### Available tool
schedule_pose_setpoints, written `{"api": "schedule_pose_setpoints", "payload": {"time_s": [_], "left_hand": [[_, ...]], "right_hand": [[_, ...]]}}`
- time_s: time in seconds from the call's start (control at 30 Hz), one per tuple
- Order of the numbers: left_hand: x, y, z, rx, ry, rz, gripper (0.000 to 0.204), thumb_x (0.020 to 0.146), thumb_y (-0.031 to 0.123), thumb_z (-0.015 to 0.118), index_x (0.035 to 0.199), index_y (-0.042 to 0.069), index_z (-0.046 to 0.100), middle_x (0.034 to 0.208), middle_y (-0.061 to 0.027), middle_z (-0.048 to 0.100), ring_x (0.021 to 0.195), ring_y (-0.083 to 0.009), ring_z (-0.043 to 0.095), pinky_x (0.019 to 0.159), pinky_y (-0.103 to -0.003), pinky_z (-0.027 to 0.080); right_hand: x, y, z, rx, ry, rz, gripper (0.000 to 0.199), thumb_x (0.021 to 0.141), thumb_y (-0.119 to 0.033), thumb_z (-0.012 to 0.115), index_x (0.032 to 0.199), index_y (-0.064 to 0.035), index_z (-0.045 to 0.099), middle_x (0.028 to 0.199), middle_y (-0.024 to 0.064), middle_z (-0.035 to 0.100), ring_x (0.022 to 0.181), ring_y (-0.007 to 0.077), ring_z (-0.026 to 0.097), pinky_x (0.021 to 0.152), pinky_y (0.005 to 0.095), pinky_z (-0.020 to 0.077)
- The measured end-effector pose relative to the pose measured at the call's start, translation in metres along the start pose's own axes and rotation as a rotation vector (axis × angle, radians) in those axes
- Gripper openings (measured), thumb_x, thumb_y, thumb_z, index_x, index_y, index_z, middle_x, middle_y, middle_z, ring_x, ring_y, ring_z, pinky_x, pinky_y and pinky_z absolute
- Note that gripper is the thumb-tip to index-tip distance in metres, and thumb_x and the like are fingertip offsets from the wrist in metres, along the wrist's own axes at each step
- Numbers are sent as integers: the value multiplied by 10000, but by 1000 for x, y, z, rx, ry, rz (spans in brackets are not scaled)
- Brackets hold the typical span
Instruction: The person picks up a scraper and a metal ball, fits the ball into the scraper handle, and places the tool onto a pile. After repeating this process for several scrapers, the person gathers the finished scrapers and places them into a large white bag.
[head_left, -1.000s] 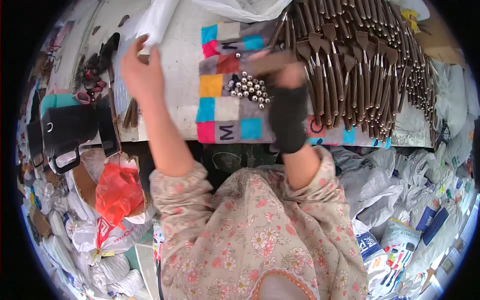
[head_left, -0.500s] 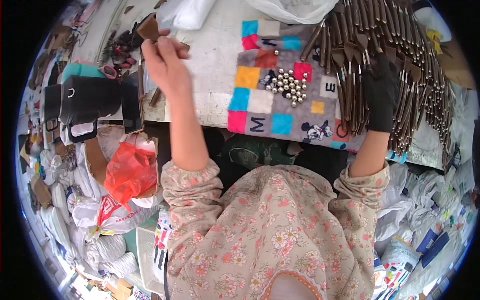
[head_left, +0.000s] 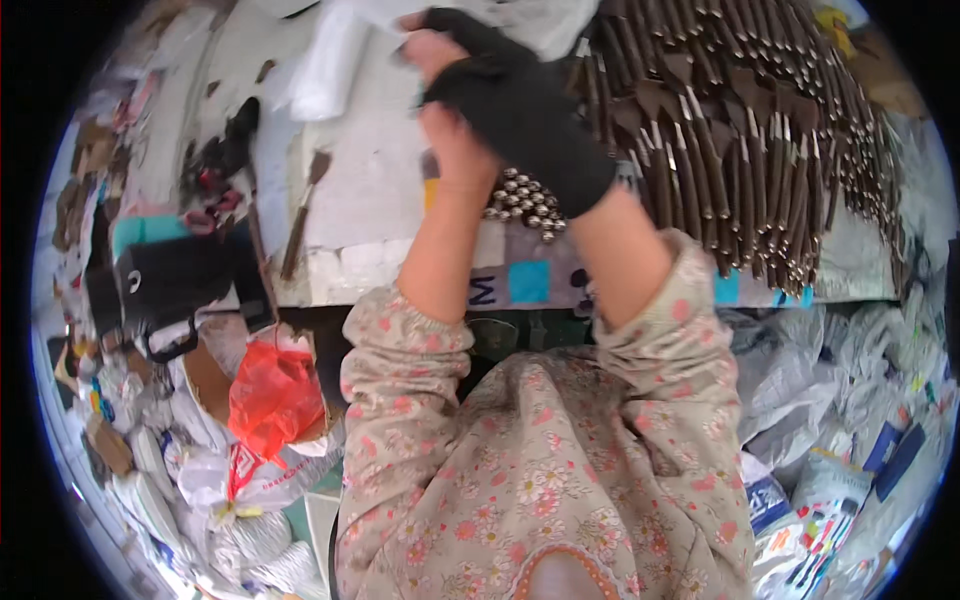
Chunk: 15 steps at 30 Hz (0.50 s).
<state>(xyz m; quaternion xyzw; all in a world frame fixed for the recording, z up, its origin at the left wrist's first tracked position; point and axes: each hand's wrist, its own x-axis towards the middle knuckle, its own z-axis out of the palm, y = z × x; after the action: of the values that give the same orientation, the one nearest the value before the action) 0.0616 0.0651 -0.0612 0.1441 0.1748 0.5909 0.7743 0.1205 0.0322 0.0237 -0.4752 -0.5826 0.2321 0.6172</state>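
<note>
My two hands overlap above the far middle of the table. My right hand (head_left: 530, 125), in a black fingerless glove, lies across my bare left hand (head_left: 460, 150). Motion smears the fingers of both, and the glove covers much of the left hand, so whatever is between them cannot be made out. Just below the hands, a cluster of shiny silver balls (head_left: 527, 203) rests on a colourful patterned cloth (head_left: 530, 283), partly hidden by my wrists. To the right lie many brown-handled brushes (head_left: 690, 170) in dense rows. A single brush (head_left: 304, 215) lies apart on the left.
A black case (head_left: 185, 280) with a handle stands at the table's left edge, near dark clutter (head_left: 225, 160). Clear plastic wrap (head_left: 328, 65) lies at the back. Below left, a box holds a red plastic bag (head_left: 275, 395); white bags (head_left: 790, 390) are heaped below right.
My left hand, earlier at the far left with a brown flat-headed piece, has moved right. My right hand has left the brushes and swung left over it. The view has shifted slightly.
</note>
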Motion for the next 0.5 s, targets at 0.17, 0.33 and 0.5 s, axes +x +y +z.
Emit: {"api": "schedule_pose_setpoints", "payload": {"time_s": [0.17, 0.33, 0.5], "left_hand": [[-15, 10, 9, 973, -239, 419, 296, 887, 236, 398, 1040, 1, 494, 818, -39, 531, 759, -133, 507, 690, -248, 417], [-15, 14, 23, 1198, -245, 368, 304, 890, 246, 391, 1044, 4, 490, 790, -30, 515, 740, -129, 496, 686, -250, 412], [-41, -12, 102, 643, -60, 100, 307, 888, 237, 410, 1070, -6, 451, 692, -9, 452, 664, -126, 462, 665, -262, 397]], "right_hand": [[-13, 8, 31, -197, 217, -135, 215, 712, -144, 570, 896, -57, 501, 728, 143, 559, 721, 335, 549, 659, 368, 441], [-16, 2, 20, -155, 306, -125, 280, 739, -234, 582, 925, -43, 500, 773, 121, 567, 752, 303, 538, 711, 392, 408], [-102, -61, -55, 154, 328, -87, 582, 763, -82, 557, 1275, -7, 290, 1188, 148, 445, 1047, 269, 474, 889, 347, 372]]}}
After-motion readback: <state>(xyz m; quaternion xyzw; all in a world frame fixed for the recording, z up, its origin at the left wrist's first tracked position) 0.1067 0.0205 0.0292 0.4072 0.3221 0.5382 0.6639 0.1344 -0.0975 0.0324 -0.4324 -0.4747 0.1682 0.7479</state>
